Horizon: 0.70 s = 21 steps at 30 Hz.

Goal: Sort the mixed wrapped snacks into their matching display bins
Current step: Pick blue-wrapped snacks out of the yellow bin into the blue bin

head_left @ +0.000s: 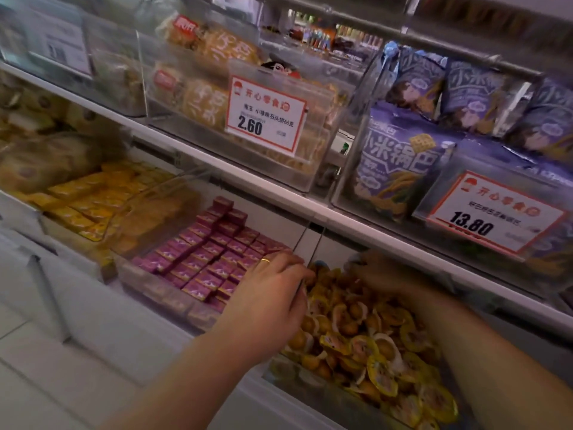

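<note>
Both my hands reach into a clear bin [313, 384] heaped with small round yellow-wrapped snacks [372, 342] on the lower shelf. My left hand [273, 293], a ring on one finger, lies at the bin's left divider with its fingertips down among the snacks; whether it holds one is hidden. My right hand [381, 274] is blurred at the back of the same bin, fingers curled into the pile, and its grip cannot be made out. To the left, a bin of purple boxed snacks [204, 256] stands in neat rows.
Further left lies a bin of yellow boxed snacks [86, 197]. The upper shelf [279, 193] carries clear bins of orange biscuit packs [204, 97] and purple bags [403, 159], with hanging price tags [266, 116]. White floor tiles show at lower left.
</note>
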Motion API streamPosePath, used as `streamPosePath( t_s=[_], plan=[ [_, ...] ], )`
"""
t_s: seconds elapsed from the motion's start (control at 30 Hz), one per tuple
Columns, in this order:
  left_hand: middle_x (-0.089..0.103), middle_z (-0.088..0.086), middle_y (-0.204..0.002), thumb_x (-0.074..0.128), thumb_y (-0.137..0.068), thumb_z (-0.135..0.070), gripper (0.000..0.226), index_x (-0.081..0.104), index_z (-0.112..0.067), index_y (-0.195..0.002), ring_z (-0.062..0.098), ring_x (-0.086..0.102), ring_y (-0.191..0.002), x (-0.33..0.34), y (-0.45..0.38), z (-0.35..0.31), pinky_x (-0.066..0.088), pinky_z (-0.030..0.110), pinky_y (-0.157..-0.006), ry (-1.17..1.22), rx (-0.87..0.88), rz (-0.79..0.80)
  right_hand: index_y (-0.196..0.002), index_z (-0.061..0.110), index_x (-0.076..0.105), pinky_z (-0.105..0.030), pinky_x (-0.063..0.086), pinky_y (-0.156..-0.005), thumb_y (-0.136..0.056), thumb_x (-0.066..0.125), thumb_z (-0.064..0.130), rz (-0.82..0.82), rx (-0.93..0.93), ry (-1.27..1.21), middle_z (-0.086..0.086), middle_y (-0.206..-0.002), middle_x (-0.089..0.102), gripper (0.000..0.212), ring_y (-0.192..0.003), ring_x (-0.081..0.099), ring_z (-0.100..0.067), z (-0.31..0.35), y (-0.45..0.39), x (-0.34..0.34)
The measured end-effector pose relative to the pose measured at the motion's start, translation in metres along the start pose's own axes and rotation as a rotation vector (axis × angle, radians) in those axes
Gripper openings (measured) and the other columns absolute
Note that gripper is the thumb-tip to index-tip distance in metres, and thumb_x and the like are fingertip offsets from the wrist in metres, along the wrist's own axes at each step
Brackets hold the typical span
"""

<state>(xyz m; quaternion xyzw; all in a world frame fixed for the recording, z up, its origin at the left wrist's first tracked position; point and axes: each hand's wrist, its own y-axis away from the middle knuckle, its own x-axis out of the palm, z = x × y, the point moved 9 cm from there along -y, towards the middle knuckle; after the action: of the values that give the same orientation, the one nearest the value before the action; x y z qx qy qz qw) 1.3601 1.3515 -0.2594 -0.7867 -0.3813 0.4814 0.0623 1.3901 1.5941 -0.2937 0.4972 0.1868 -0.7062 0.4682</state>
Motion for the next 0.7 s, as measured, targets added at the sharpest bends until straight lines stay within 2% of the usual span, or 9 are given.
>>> streamPosePath(
  t_s=[0.07, 0.17, 0.3, 0.4, 0.43, 0.5, 0.53, 0.63, 0.7],
  plan=[
    [0.051, -0.014, -0.128, 0.052, -0.093, -0.032, 0.033, 0.06, -0.035, -0.125, 0.009, 0.05, -0.116, 0.001, 0.0, 0.002, 0.044, 0.028, -0.096, 0.043, -0.028, -0.002, -0.097, 0.024, 0.067, -0.037, 0.053, -0.085, -0.098, 0.051, 0.037, -0.104, -0.013, 0.034, -0.001, -0.098, 0.069, 0.02, -0.089, 0.064, -0.018, 0.004, -0.014, 0.002],
    [0.048, -0.017, -0.129, 0.051, -0.094, -0.033, 0.033, 0.058, -0.038, -0.126, 0.005, 0.049, -0.116, 0.004, 0.001, 0.003, 0.044, 0.024, -0.094, 0.064, -0.045, -0.001, -0.121, 0.023, 0.065, -0.03, 0.044, -0.09, -0.1, 0.046, 0.037, -0.037, -0.053, 0.114, -0.004, -0.125, 0.063, 0.031, -0.11, 0.059, -0.02, 0.014, -0.035, 0.039],
    [0.049, -0.017, -0.127, 0.051, -0.093, -0.032, 0.034, 0.059, -0.037, -0.126, 0.004, 0.047, -0.116, 0.006, -0.001, 0.003, 0.042, 0.022, -0.092, 0.054, -0.045, -0.011, -0.113, 0.025, 0.065, -0.039, 0.048, -0.097, -0.1, 0.041, 0.041, -0.002, -0.051, 0.098, -0.008, -0.124, 0.064, 0.032, -0.107, 0.061, -0.026, 0.021, -0.055, 0.069],
    [0.05, -0.017, -0.126, 0.051, -0.094, -0.03, 0.033, 0.06, -0.036, -0.125, 0.004, 0.044, -0.116, 0.007, -0.003, 0.003, 0.037, 0.018, -0.09, 0.033, -0.043, -0.011, -0.129, 0.022, 0.054, -0.037, 0.047, -0.093, -0.092, 0.049, 0.053, -0.003, -0.008, 0.226, -0.007, -0.131, 0.054, 0.049, -0.114, 0.056, -0.027, 0.013, -0.066, 0.068],
    [0.051, -0.018, -0.125, 0.051, -0.094, -0.029, 0.032, 0.06, -0.036, -0.125, 0.004, 0.043, -0.115, 0.008, -0.003, 0.003, 0.036, 0.018, -0.089, 0.034, -0.044, -0.01, -0.126, 0.019, 0.056, -0.034, 0.047, -0.085, -0.092, 0.048, 0.057, 0.028, 0.004, 0.272, -0.008, -0.128, 0.054, 0.052, -0.109, 0.057, -0.025, 0.009, -0.069, 0.069],
    [0.051, -0.018, -0.123, 0.052, -0.094, -0.028, 0.032, 0.061, -0.037, -0.123, 0.002, 0.04, -0.113, 0.009, -0.003, 0.003, 0.034, 0.017, -0.088, 0.042, -0.046, -0.013, -0.103, 0.016, 0.065, -0.03, 0.046, -0.071, -0.092, 0.044, 0.061, 0.116, 0.031, 0.283, -0.01, -0.112, 0.061, 0.052, -0.093, 0.061, -0.02, 0.001, -0.072, 0.073],
    [0.051, -0.019, -0.123, 0.052, -0.094, -0.028, 0.031, 0.061, -0.037, -0.122, 0.001, 0.038, -0.112, 0.008, -0.003, 0.002, 0.032, 0.017, -0.087, 0.045, -0.044, -0.019, -0.1, 0.016, 0.067, -0.03, 0.047, -0.071, -0.092, 0.043, 0.062, 0.154, 0.053, 0.266, -0.01, -0.109, 0.063, 0.053, -0.091, 0.061, -0.02, -0.004, -0.072, 0.074],
    [0.052, -0.019, -0.121, 0.053, -0.094, -0.027, 0.031, 0.062, -0.037, -0.121, -0.001, 0.035, -0.109, 0.007, -0.005, 0.0, 0.029, 0.013, -0.085, 0.043, -0.037, -0.028, -0.115, 0.017, 0.066, -0.036, 0.047, -0.09, -0.094, 0.039, 0.056, 0.211, 0.055, 0.297, -0.01, -0.123, 0.06, 0.052, -0.106, 0.057, -0.025, -0.006, -0.067, 0.075],
    [0.052, -0.018, -0.121, 0.053, -0.093, -0.026, 0.031, 0.063, -0.036, -0.121, 0.001, 0.037, -0.112, 0.007, -0.006, 0.0, 0.032, 0.015, -0.086, 0.034, -0.031, -0.026, -0.117, 0.015, 0.065, -0.038, 0.047, -0.095, -0.097, 0.04, 0.05, 0.205, 0.045, 0.251, -0.01, -0.125, 0.06, 0.047, -0.108, 0.057, -0.024, -0.002, -0.061, 0.073]
  ],
)
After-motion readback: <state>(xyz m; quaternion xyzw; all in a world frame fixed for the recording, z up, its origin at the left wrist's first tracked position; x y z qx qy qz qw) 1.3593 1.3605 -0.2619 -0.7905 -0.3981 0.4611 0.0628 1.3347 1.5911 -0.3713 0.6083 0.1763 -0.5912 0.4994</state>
